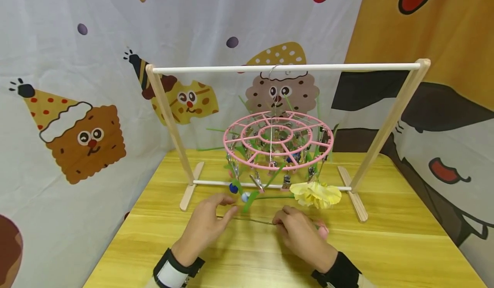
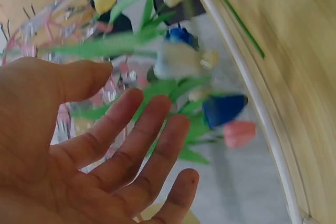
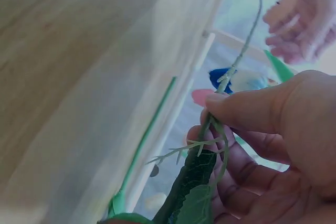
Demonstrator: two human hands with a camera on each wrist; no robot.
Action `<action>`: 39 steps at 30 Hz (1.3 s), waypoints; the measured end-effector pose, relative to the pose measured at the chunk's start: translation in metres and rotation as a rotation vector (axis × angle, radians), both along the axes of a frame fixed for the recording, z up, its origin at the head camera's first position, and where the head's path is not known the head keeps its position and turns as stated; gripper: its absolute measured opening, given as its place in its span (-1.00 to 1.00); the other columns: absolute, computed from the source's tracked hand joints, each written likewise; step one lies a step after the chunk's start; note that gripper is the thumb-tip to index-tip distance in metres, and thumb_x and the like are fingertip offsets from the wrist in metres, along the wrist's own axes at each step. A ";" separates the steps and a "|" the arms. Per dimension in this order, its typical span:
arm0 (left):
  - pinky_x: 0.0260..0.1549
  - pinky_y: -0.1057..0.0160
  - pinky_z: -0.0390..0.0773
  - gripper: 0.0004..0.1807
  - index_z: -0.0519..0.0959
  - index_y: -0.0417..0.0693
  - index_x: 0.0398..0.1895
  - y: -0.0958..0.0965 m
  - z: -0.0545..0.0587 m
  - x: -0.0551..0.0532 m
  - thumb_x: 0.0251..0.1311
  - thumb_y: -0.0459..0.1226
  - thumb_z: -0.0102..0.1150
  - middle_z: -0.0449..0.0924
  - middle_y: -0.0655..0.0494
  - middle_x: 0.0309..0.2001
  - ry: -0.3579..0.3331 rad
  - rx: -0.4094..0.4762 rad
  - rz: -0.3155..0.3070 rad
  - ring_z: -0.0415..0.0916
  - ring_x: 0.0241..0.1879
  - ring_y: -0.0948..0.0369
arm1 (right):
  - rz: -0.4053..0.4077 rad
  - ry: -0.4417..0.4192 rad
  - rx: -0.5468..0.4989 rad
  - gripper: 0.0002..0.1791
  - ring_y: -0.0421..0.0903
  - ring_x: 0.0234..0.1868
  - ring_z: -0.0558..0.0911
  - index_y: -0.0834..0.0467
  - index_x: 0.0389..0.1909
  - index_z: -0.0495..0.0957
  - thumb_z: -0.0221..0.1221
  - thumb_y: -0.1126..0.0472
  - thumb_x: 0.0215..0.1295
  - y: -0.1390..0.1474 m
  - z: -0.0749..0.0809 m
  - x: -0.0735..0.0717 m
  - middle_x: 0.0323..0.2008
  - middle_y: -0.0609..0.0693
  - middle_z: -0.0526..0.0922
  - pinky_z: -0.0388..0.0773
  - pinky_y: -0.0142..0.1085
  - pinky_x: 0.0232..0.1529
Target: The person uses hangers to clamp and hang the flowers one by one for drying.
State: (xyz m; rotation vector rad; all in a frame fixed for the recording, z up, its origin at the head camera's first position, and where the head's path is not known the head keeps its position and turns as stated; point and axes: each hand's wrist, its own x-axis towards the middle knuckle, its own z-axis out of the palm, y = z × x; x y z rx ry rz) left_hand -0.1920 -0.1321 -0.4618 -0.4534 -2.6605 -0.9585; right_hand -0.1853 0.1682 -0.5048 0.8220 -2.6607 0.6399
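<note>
My right hand (image 1: pixel 305 236) pinches the thin stem (image 1: pixel 251 220) of an artificial flower low over the table. Its pink bloom (image 1: pixel 323 231) shows beside that hand. In the right wrist view, thumb and fingertips meet on the stem, just above dark green leaves (image 3: pixel 191 187). Near the stem's far end hovers my left hand (image 1: pixel 206 221); in the left wrist view its fingers are spread, holding nothing. Behind both hands, a round pink clip hanger (image 1: pixel 283 154) carries several artificial flowers, among them a large yellow one (image 1: pixel 316 194) and a blue tulip (image 2: pixel 223 110).
The hanger hooks over the white top bar (image 1: pixel 216 69) of a wooden stand (image 1: pixel 171 125). A lower white rod (image 1: pixel 210 183) joins the stand's feet on the wood-grain table (image 1: pixel 154 236). A cartoon-printed cloth (image 1: pixel 88 65) hangs behind and at the sides.
</note>
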 end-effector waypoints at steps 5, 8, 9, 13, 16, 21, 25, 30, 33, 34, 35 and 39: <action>0.18 -0.18 0.87 -0.69 0.84 0.06 0.16 -0.019 0.002 -0.003 0.46 -0.12 0.67 0.93 0.10 0.12 0.028 0.120 0.091 0.86 0.14 0.04 | -0.005 -0.066 -0.081 -0.77 -0.20 -0.20 0.74 0.06 -0.08 0.84 0.49 0.47 0.49 0.007 0.012 0.008 -0.16 -0.10 0.75 0.74 -0.39 -0.25; 0.18 0.02 0.88 -0.62 0.81 0.07 0.24 -0.027 0.001 -0.002 0.44 -0.15 0.69 0.92 0.08 0.14 0.007 0.318 0.103 0.87 0.09 0.12 | -0.008 -0.088 -0.125 -0.78 -0.27 -0.22 0.72 0.05 -0.06 0.82 0.48 0.46 0.52 0.011 0.016 0.013 -0.15 -0.10 0.74 0.70 -0.43 -0.28; 0.16 0.09 0.89 -0.60 0.80 0.05 0.26 -0.029 0.000 -0.002 0.44 -0.18 0.69 0.91 0.05 0.14 -0.007 0.400 0.090 0.87 0.07 0.15 | -0.010 -0.096 -0.139 -0.78 -0.29 -0.22 0.72 0.04 -0.05 0.81 0.47 0.45 0.53 0.013 0.018 0.014 -0.14 -0.11 0.73 0.69 -0.44 -0.28; 0.04 0.31 0.89 -0.51 0.70 -0.11 0.41 -0.026 -0.004 0.003 0.50 -0.32 0.60 0.85 -0.19 0.19 -0.137 0.698 -0.023 0.89 0.02 0.23 | -0.018 -0.113 -0.184 -0.77 -0.29 -0.19 0.74 0.02 -0.04 0.79 0.47 0.44 0.55 0.015 0.025 0.019 -0.12 -0.12 0.74 0.73 -0.44 -0.26; 0.05 0.31 0.90 -0.47 0.62 -0.29 0.47 -0.015 -0.007 0.007 0.52 -0.39 0.53 0.81 -0.32 0.22 -0.242 0.780 -0.133 0.90 0.02 0.24 | -0.011 -0.122 -0.210 -0.77 -0.32 -0.18 0.73 -0.01 -0.04 0.79 0.46 0.42 0.57 0.014 0.030 0.020 -0.12 -0.14 0.74 0.72 -0.43 -0.27; 0.08 0.26 0.92 -0.58 0.67 -0.40 0.37 0.006 -0.005 0.013 0.56 -0.40 0.49 0.81 -0.44 0.16 -0.275 0.787 -0.293 0.91 0.01 0.26 | 0.008 -0.132 -0.233 -0.78 -0.34 -0.17 0.73 -0.06 -0.04 0.77 0.45 0.37 0.60 0.012 0.036 0.022 -0.11 -0.16 0.75 0.76 -0.37 -0.25; 0.08 0.11 0.94 -0.73 0.75 -0.42 0.21 0.020 0.000 0.015 0.60 -0.41 0.45 0.84 -0.43 0.07 -0.218 0.800 -0.364 0.94 -0.01 0.21 | 0.016 -0.109 -0.237 -0.76 -0.33 -0.15 0.74 -0.07 -0.03 0.77 0.46 0.37 0.59 0.012 0.041 0.025 -0.10 -0.17 0.77 0.79 -0.32 -0.23; 0.02 -0.01 0.95 -0.84 0.79 -0.32 0.11 0.032 0.009 0.018 0.59 -0.43 0.44 0.89 -0.31 -0.01 -0.108 0.784 -0.382 0.96 -0.05 0.08 | 0.018 0.000 -0.243 -0.72 -0.31 -0.15 0.76 -0.06 -0.01 0.79 0.52 0.40 0.50 0.010 0.047 0.029 -0.10 -0.16 0.79 0.77 -0.38 -0.23; -0.06 0.06 0.96 -0.89 0.83 -0.18 0.06 0.037 0.016 0.019 0.57 -0.43 0.46 0.93 -0.21 -0.06 -0.006 0.727 -0.388 0.97 -0.09 0.04 | 0.024 0.117 -0.255 -0.68 -0.29 -0.15 0.77 -0.03 0.04 0.81 0.59 0.39 0.42 0.008 0.053 0.032 -0.08 -0.14 0.81 0.76 -0.44 -0.23; -0.08 0.07 0.96 -0.89 0.83 -0.15 0.05 0.039 0.018 0.019 0.57 -0.43 0.46 0.94 -0.18 -0.07 0.025 0.709 -0.395 0.97 -0.11 0.05 | 0.031 0.156 -0.262 -0.65 -0.28 -0.15 0.78 -0.02 0.06 0.81 0.61 0.40 0.39 0.007 0.055 0.032 -0.07 -0.12 0.83 0.76 -0.44 -0.22; -0.11 0.08 0.96 -0.88 0.84 -0.15 0.04 0.041 0.021 0.019 0.56 -0.43 0.46 0.94 -0.17 -0.08 0.058 0.692 -0.407 0.97 -0.12 0.04 | 0.038 0.194 -0.268 -0.62 -0.28 -0.15 0.78 -0.02 0.08 0.81 0.62 0.39 0.37 0.006 0.057 0.033 -0.06 -0.11 0.84 0.77 -0.45 -0.20; -0.21 0.09 0.96 -0.89 0.85 -0.12 0.03 0.050 0.028 0.018 0.56 -0.42 0.47 0.95 -0.11 -0.11 0.152 0.629 -0.447 0.96 -0.17 0.07 | 0.085 0.284 -0.312 -0.56 -0.28 -0.15 0.80 -0.01 0.11 0.82 0.64 0.42 0.31 0.003 0.065 0.034 -0.03 -0.14 0.84 0.73 -0.53 -0.15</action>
